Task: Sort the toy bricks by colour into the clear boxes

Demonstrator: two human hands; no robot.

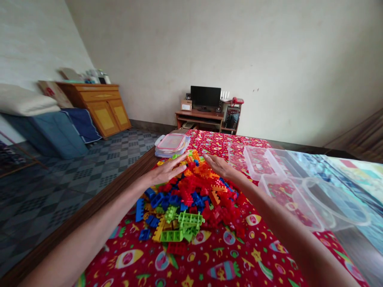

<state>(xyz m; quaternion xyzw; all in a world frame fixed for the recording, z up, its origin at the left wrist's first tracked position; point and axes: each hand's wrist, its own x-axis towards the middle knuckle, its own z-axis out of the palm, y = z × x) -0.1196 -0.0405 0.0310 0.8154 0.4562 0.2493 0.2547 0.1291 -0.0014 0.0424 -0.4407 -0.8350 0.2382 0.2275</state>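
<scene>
The left hand (167,170) and the right hand (218,165) lie flat with fingers spread, empty, palms down on the far end of the heap of plastic building bricks (188,199). The heap stretches from the hands back toward the person on the red patterned cloth (227,255). The worktop's left edge (89,207) runs close beside it; clear tubs (287,179) stand just right, stacked lids (172,144) beyond.

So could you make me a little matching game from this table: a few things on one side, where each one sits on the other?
Things:
1. brick pile
2. lidded box
3. clear tubs
4. left hand

Places:
A. right side of the table
B. far-left corner of the cloth
C. far-left edge of the pile
D. middle, between both arms

Pairs: 1-D, 2-B, 3-A, 4-C
</scene>
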